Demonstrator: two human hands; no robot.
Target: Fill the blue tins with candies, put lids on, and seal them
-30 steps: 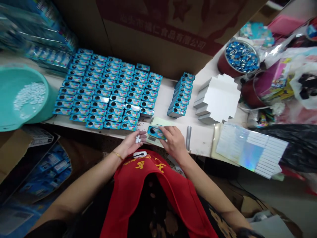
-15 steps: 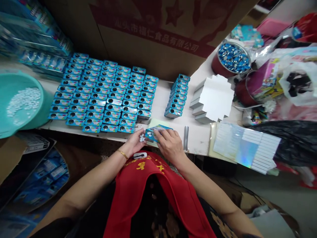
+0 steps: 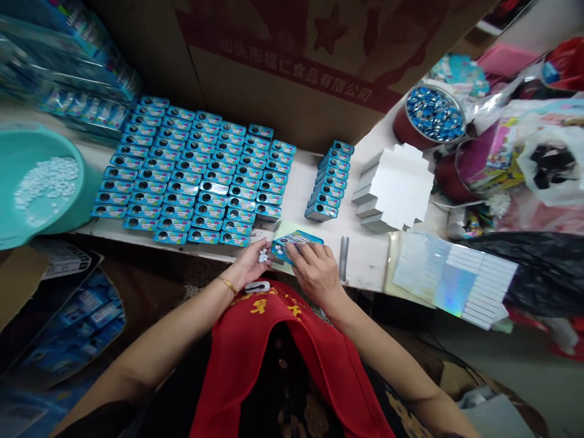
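My left hand (image 3: pixel 250 261) is cupped at the table's front edge and holds several small white pieces (image 3: pixel 263 255). Close beside its fingertips, a blue printed box (image 3: pixel 292 240) lies tilted in the grip of my right hand (image 3: pixel 316 271), whose fingers rest over its near side. White pieces show at the box's left end. Under the box is a pale green sheet (image 3: pixel 281 229). Rows of similar blue boxes (image 3: pixel 180 176) stand on the table behind my left hand, and a shorter column of them (image 3: pixel 329 179) stands farther right.
A teal basin (image 3: pixel 86 182) with white pieces stands at the left. A large cardboard box (image 3: pixel 283 103) rises behind the rows. To the right are stacked white cartons (image 3: pixel 395 185), a metal strip (image 3: pixel 344 258), plastic sheets (image 3: pixel 451 274) and a pot of blue-silver pieces (image 3: pixel 404 131).
The box in my right hand has turned slightly, showing more of its printed face. Both hands stay nearly in place, and the camera view has shifted a little.
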